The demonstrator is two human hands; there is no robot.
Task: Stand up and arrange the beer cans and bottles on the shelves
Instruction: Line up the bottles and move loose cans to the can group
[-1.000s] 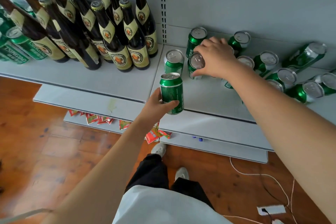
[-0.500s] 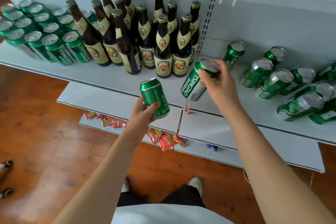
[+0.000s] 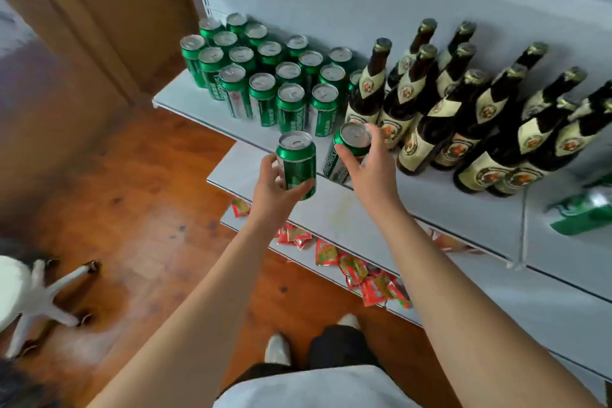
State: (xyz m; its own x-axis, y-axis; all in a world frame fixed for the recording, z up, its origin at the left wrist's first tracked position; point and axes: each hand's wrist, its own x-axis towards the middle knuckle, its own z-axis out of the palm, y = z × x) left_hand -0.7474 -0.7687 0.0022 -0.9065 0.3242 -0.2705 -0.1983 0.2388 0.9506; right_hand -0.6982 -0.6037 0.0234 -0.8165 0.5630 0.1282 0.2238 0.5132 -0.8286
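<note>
My left hand [image 3: 276,189] grips a green beer can [image 3: 297,164], held upright in the air in front of the shelf edge. My right hand [image 3: 371,169] grips a second green can [image 3: 347,151] by its top, tilted, at the front of the grey shelf [image 3: 463,202]. Just behind both cans, several green cans [image 3: 281,83] stand upright in rows on the shelf's left part. To their right stand several brown beer bottles [image 3: 463,109] with cream labels. A fallen green can [image 3: 586,209] lies blurred at the far right of the shelf.
Lower grey shelves [image 3: 334,215] step out below; red snack packets [image 3: 361,272] lie on one of them. A white swivel stool base [image 3: 43,295] stands on the wooden floor at the left. A brown wall panel [image 3: 109,10] borders the shelf's left end.
I have turned left along the shelf. Both hands carried their cans from the lying cans at the right to the front of the standing rows of cans.
</note>
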